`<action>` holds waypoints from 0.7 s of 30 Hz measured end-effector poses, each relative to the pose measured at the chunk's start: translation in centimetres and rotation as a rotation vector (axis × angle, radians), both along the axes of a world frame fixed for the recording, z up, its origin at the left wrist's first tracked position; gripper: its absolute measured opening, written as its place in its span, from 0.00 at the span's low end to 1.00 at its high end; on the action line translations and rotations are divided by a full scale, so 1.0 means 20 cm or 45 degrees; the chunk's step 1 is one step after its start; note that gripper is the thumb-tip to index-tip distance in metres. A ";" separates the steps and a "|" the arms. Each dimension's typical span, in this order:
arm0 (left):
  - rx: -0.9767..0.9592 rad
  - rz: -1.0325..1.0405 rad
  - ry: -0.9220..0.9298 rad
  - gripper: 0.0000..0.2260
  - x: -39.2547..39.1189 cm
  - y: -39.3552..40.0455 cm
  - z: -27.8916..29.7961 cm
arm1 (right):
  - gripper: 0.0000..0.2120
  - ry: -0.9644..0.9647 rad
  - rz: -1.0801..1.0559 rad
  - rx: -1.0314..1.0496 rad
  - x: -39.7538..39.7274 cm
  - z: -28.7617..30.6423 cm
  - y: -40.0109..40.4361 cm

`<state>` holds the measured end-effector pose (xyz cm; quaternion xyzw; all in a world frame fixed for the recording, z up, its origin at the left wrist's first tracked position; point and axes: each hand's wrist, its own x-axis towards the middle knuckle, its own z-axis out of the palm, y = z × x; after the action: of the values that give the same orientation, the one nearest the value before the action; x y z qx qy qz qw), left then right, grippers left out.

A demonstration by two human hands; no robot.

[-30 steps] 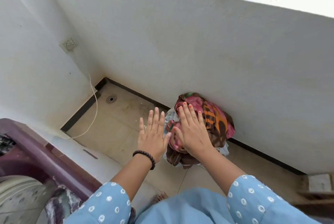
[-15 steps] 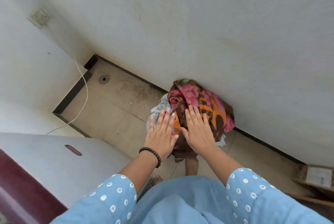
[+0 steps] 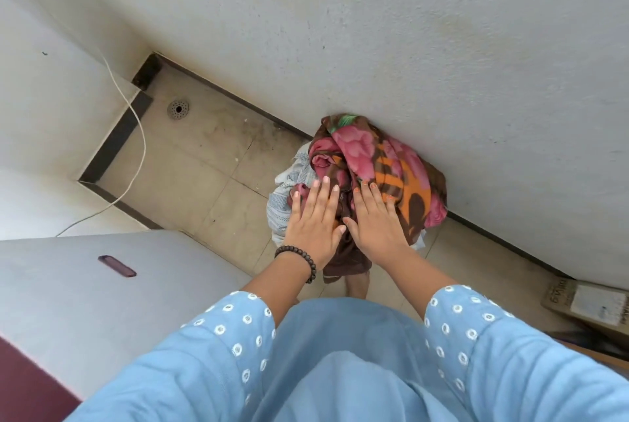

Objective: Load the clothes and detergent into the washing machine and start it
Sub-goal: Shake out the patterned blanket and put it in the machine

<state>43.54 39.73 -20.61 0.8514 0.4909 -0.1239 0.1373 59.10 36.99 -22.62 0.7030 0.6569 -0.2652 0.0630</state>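
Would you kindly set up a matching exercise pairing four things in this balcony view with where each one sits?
Things:
1. floral pink, orange and brown cloth bundle
2. round metal floor drain
3. black beaded bracelet
4. brown cardboard box

Places:
A. on the left wrist
B. by the far corner of the floor
C. at the right edge
D. against the wall foot

Pairs: 1-D, 2-B, 3-A, 4-C

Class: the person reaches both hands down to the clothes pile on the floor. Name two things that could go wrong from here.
1. Both hands, left hand and right hand, are flat and open over the clothes pile; a loose scoop could drop the pale cloth underneath.
2. The white cable trails across the floor nearby, so carried cloth might snag it.
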 end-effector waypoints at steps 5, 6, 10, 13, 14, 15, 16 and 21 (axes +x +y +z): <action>-0.059 0.018 -0.004 0.31 -0.03 0.00 -0.07 | 0.32 0.001 -0.079 -0.090 -0.02 -0.07 0.06; -0.067 0.024 0.005 0.31 -0.04 0.00 -0.08 | 0.32 -0.004 -0.088 -0.104 -0.02 -0.08 0.07; -0.128 0.035 0.050 0.34 -0.07 0.04 -0.07 | 0.32 -0.038 -0.112 -0.151 -0.03 -0.13 0.12; -0.176 0.071 0.080 0.31 -0.09 0.09 -0.06 | 0.31 -0.051 -0.135 -0.205 -0.02 -0.15 0.17; -0.194 0.084 0.089 0.30 -0.09 0.11 -0.06 | 0.31 -0.046 -0.158 -0.233 -0.02 -0.15 0.19; -0.213 0.099 0.091 0.30 -0.10 0.12 -0.05 | 0.30 -0.035 -0.190 -0.268 -0.02 -0.16 0.20; -0.229 0.114 0.088 0.30 -0.10 0.13 -0.04 | 0.30 -0.021 -0.228 -0.301 -0.02 -0.16 0.21; -0.299 0.144 0.019 0.30 -0.10 0.12 -0.03 | 0.24 0.170 -0.454 -0.289 -0.02 -0.14 0.23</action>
<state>41.55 42.18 -21.14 0.7995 0.5212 -0.1788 0.2391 58.65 41.68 -25.41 0.7773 0.4907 -0.3905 0.0502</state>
